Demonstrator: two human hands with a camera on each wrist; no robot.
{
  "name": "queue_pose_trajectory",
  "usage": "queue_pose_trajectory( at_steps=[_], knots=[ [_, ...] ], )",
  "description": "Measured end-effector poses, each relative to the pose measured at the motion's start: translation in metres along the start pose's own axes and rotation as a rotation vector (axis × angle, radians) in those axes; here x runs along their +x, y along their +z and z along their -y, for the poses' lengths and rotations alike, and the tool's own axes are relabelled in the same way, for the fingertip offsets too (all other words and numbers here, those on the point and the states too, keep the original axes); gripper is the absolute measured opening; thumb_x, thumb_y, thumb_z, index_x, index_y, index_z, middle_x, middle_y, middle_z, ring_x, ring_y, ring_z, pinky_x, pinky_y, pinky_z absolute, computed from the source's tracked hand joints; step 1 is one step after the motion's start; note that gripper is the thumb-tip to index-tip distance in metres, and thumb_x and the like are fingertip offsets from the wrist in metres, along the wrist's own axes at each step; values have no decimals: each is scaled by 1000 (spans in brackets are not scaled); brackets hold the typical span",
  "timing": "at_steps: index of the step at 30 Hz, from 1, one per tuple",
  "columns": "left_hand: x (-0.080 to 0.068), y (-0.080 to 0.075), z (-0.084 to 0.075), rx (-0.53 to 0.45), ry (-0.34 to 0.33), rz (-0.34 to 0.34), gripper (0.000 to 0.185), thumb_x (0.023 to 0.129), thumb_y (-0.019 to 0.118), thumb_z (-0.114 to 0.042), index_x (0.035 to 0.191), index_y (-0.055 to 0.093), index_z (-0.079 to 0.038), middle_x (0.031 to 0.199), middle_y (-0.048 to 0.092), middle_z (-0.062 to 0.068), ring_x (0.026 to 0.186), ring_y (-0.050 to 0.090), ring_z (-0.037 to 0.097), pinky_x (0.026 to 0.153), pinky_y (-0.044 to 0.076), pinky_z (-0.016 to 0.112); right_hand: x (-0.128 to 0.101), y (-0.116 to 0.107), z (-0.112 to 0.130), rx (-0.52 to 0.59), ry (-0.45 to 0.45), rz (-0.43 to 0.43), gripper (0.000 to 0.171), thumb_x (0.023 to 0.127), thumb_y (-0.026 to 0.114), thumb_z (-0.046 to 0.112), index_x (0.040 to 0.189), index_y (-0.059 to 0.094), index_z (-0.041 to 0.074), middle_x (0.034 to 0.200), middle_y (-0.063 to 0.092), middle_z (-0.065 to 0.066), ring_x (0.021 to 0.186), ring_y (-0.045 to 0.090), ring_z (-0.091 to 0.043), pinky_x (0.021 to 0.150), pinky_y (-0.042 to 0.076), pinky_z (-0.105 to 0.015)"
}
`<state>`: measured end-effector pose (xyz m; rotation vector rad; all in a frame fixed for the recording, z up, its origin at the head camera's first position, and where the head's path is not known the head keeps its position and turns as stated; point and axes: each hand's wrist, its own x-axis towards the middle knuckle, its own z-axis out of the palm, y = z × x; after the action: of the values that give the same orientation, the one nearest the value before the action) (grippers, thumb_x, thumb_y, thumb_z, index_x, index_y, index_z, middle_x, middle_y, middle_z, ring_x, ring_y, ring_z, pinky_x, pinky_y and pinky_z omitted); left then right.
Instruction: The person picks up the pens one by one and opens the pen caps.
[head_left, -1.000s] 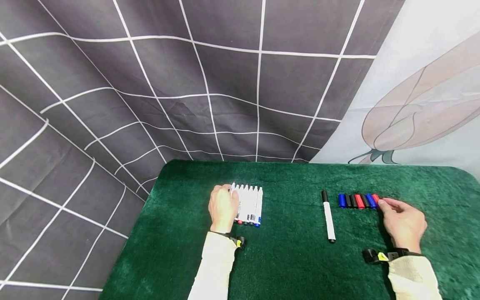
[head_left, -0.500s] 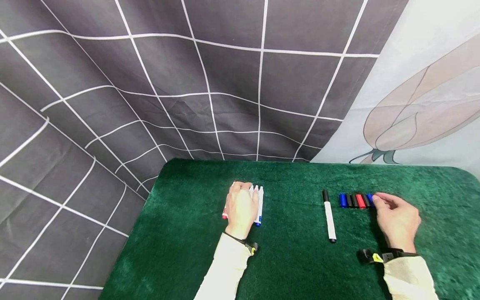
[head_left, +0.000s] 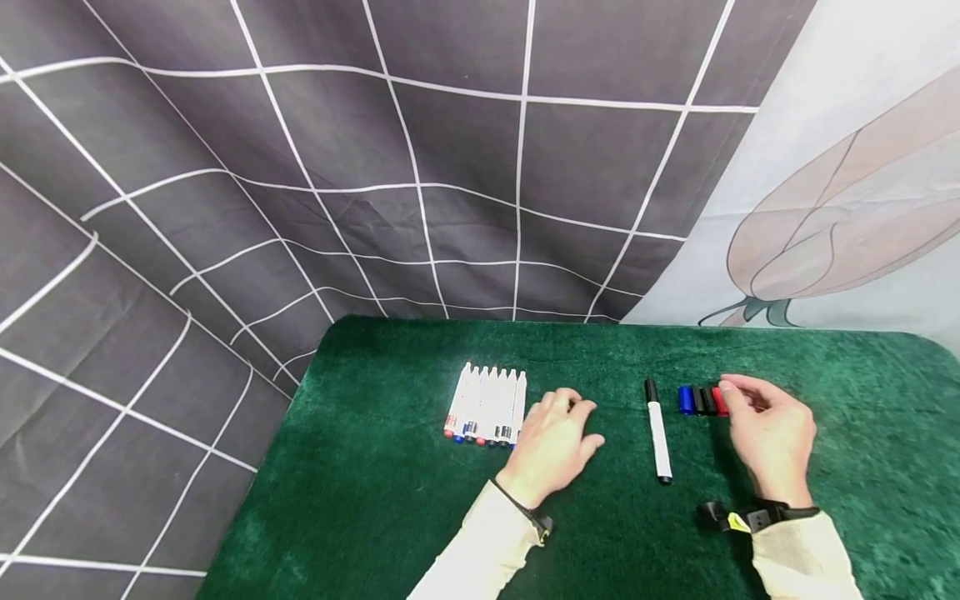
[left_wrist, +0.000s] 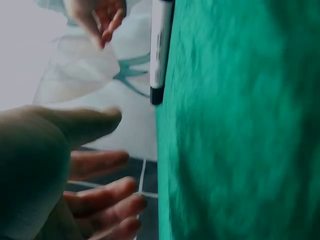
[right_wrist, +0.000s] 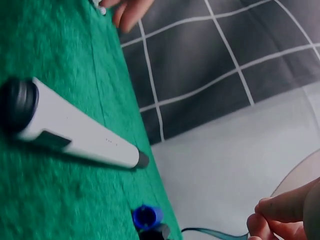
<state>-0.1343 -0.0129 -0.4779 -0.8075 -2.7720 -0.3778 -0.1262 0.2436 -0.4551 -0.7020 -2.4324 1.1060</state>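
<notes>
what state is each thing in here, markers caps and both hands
row of markers: uncapped, lying side by side on the green cloth, nothing touching them
single marker: black cap on, lying alone between the hands
loose caps: off the markers, in a line; blue, black and red show
left hand: fingers relaxed, holds nothing, between the row and the single marker
right hand: fingers curled at the red cap; a grip cannot be made out

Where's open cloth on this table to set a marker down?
Free: the green cloth left of and in front of the row of uncapped markers, and the far strip behind the lone marker. Crowded: between left hand and right hand, where the caps lie.
</notes>
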Motion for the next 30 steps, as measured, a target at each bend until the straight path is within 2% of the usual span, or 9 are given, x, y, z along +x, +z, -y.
queue_pose_trajectory(
  at_steps=[2, 8, 10, 14, 17, 23, 27, 30],
  knots=[
    [-1, 1, -6, 22, 68, 49, 43, 94, 68, -44, 128, 66, -18, 129, 59, 3, 114, 57, 17, 92, 46, 32, -2, 1, 3, 3, -14, 2, 27, 97, 66, 30, 111, 77, 10, 71, 57, 24, 64, 47, 6, 60, 34, -23],
    [-4, 4, -26, 87, 242, 173, 48, 97, 62, -46, 139, 58, -24, 147, 48, 3, 126, 50, 17, 100, 42, 29, -8, 3, 10, 9, -45, 10, 25, 97, 66, 28, 110, 78, 11, 79, 65, 12, 67, 48, 2, 61, 34, -23],
    [-5, 4, -32, 101, 292, 213, 50, 98, 61, -46, 143, 54, -27, 152, 42, 1, 129, 48, 15, 101, 41, 28, -9, 4, 12, 19, -57, 9, 24, 96, 67, 27, 109, 78, 10, 79, 65, 13, 67, 48, 2, 61, 34, -22],
    [-7, 4, -39, 118, 396, 289, 52, 99, 60, -45, 149, 48, -34, 161, 31, -4, 128, 44, 12, 98, 39, 25, -12, 5, 15, 37, -79, 6, 22, 96, 68, 25, 107, 78, 10, 76, 60, 20, 66, 48, 3, 61, 34, -21],
    [-9, 3, -41, 119, 447, 346, 56, 98, 62, -42, 151, 43, -40, 165, 23, -9, 123, 43, 9, 93, 37, 21, -13, 6, 16, 41, -87, 9, 21, 96, 68, 25, 106, 78, 10, 76, 61, 19, 66, 49, 3, 60, 35, -20],
    [-9, 4, -44, 111, 476, 395, 60, 98, 63, -34, 152, 39, -42, 164, 22, -17, 117, 43, 4, 90, 32, 18, -14, 8, 16, 44, -74, 23, 22, 96, 68, 26, 108, 78, 11, 80, 66, 11, 67, 50, 1, 59, 36, -20],
    [-9, 4, -45, 121, 462, 381, 60, 98, 64, -38, 152, 39, -40, 161, 30, -13, 122, 42, 6, 93, 33, 20, -15, 9, 16, 52, -79, 24, 22, 96, 69, 26, 107, 78, 10, 80, 66, 12, 66, 50, 2, 59, 36, -20],
    [-11, 4, -43, 135, 440, 339, 60, 96, 65, -42, 151, 41, -39, 154, 38, -6, 125, 42, 10, 95, 35, 24, -15, 9, 16, 57, -81, 27, 22, 95, 69, 26, 107, 78, 9, 78, 65, 15, 66, 50, 3, 58, 36, -20]
  ],
)
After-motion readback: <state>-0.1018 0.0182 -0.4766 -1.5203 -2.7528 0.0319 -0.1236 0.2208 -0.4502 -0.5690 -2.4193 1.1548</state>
